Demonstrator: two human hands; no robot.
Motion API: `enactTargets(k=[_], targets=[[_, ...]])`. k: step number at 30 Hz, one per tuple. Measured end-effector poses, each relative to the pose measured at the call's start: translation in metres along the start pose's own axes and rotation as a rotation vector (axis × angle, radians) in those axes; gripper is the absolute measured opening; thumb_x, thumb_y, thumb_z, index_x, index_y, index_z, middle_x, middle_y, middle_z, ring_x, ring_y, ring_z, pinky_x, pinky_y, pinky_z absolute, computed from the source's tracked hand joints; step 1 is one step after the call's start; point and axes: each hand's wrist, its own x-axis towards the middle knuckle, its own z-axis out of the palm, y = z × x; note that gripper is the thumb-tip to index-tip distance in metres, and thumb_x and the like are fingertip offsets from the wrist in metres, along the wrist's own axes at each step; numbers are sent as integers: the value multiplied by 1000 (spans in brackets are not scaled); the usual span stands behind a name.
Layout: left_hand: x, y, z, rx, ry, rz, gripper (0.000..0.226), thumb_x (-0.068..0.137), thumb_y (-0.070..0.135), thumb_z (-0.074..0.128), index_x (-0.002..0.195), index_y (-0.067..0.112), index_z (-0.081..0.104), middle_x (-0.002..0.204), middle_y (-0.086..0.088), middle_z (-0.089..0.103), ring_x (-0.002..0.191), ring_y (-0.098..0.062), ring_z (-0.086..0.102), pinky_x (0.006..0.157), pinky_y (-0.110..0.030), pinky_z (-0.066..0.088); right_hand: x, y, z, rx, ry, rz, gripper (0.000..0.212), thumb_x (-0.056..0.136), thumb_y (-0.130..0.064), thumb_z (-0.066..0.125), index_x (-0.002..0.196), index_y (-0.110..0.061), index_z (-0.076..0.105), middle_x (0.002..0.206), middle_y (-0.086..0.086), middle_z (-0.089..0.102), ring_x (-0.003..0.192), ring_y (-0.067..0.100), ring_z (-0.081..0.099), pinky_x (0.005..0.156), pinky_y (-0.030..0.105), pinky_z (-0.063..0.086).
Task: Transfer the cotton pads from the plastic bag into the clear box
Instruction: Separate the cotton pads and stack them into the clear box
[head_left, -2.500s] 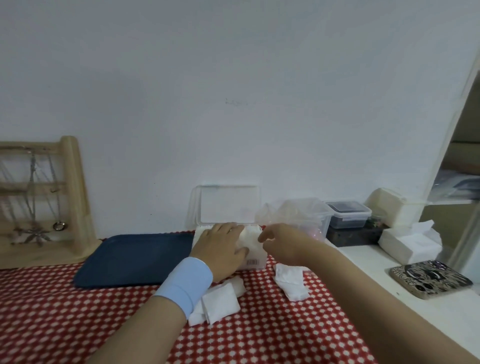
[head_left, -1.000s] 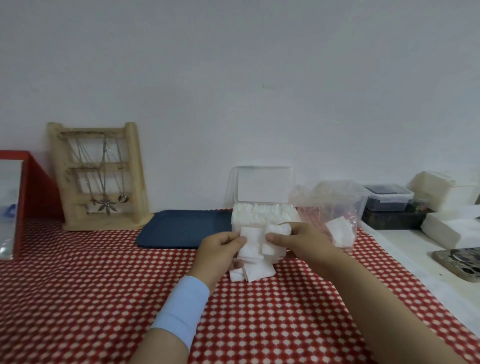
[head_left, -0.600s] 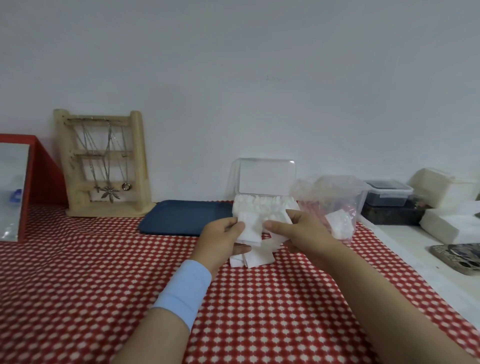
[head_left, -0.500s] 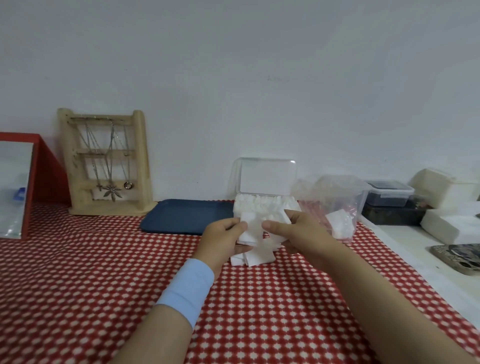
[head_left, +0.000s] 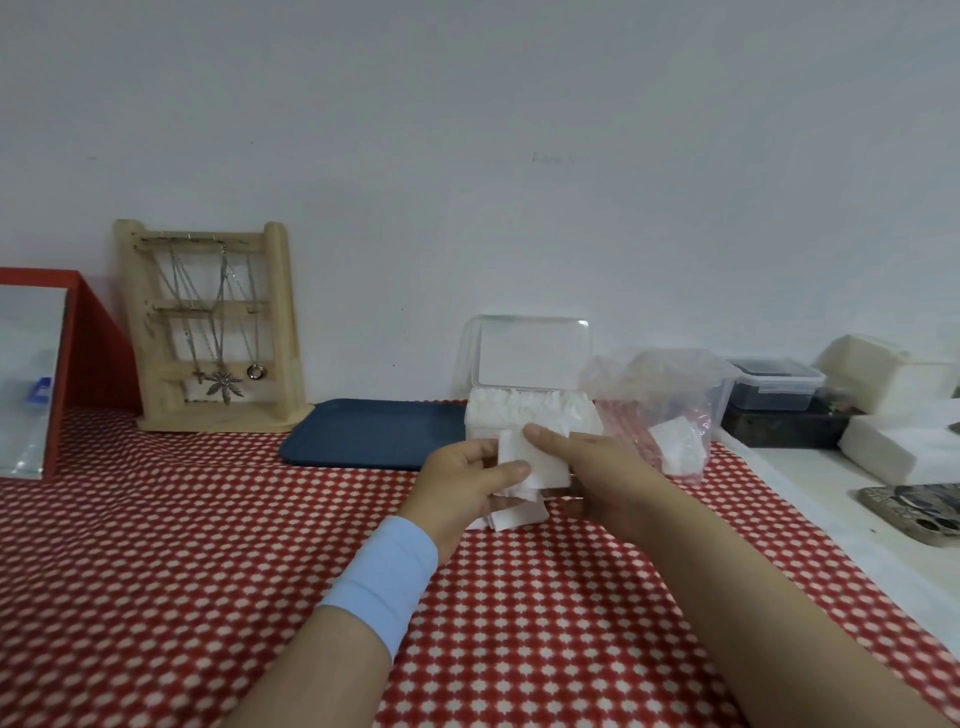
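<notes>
A small stack of cotton pads (head_left: 535, 460) is being pinched between both hands just in front of the clear box (head_left: 530, 410), which is sitting lid-up and packed full. The left hand (head_left: 462, 483) and right hand (head_left: 597, 470) are both gripping it. The plastic bag (head_left: 660, 405) is slumping beside the box on the checked cloth (head_left: 156, 545).

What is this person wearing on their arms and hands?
Both hands are bare, with no gloves, rings or watch showing. The left hand has a plain light blue band around its wrist. The right hand and its forearm carry nothing, and no sleeves show.
</notes>
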Motion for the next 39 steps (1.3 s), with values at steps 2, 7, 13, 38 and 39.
enactTargets(k=[2,7,13,38,39], targets=[[1,0,-2,-56,-2,-25,25,91,2,70,116,3,70,108,-12,77,97,-26,76,79,-32,62,1,-2,-7,8,3,1,37,89,-41,73,113,-13,71,104,5,78,99,26,73,89,40,57],[4,2,-9,-206,-32,-118,25,94,1,65,119,0,68,112,-16,76,96,-24,74,79,-31,63,-2,-4,-23,-73,-1,-36,28,87,-32,75,107,-12,78,105,6,77,87,22,69,75,31,55],[8,4,-19,-335,59,-129,20,96,2,62,116,-1,66,98,-13,77,85,-20,75,68,-28,62,-6,-9,-32,10,3,-88,47,78,-34,74,112,-1,73,99,16,73,81,25,67,77,35,58],[0,7,1,-287,-57,-96,31,101,17,60,127,2,65,115,-15,75,106,-27,73,80,-32,63,-3,4,6,-405,302,-397,18,89,-26,73,75,-14,70,65,-6,69,61,7,63,67,28,55],[-1,8,1,-305,-66,-99,31,100,21,60,125,3,66,115,-15,75,106,-27,73,83,-33,63,-3,4,5,-420,304,-402,18,89,-26,73,77,-14,70,66,-5,69,62,9,64,69,30,57]])
